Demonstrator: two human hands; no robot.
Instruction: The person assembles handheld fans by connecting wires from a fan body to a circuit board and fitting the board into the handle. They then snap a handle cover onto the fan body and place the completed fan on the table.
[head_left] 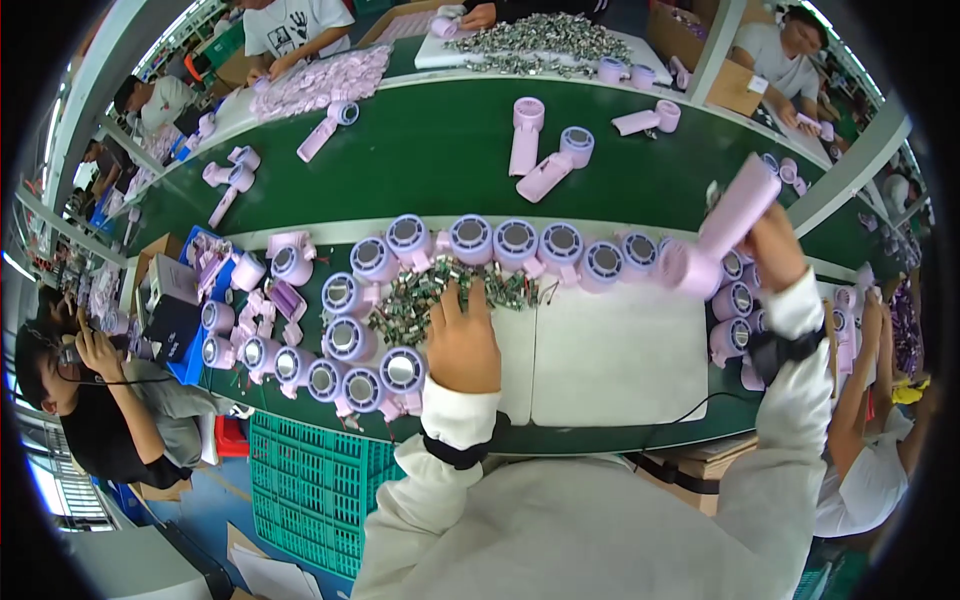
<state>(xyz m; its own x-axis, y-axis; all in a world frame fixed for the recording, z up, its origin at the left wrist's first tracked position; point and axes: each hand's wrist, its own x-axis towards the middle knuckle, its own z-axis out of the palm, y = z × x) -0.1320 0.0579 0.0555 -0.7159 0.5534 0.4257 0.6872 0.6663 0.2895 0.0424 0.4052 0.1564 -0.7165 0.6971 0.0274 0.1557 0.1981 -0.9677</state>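
Note:
My left hand (pixel 464 345) is over a heap of small green circuit boards (pixel 420 300). Its fingers are stretched apart, with the tips among the boards. Raised at the right, my right hand (pixel 780 248) grips a pink handheld fan (pixel 738 208) by its handle, the round head pointing down and left. Pink fan heads with lilac rings (pixel 470 238) curve in a row behind the heap. More fan heads (pixel 325 380) line up to its left and front. Under and beside the fan in my hand stand further fan heads (pixel 733 298).
A white work mat (pixel 620 360) covers the table before me. Beyond it, a green conveyor belt (pixel 420 150) carries several pink fans. A blue bin (pixel 190 365) with pink parts stands left, above a green plastic crate (pixel 310 480). Co-workers sit on both sides and across the belt.

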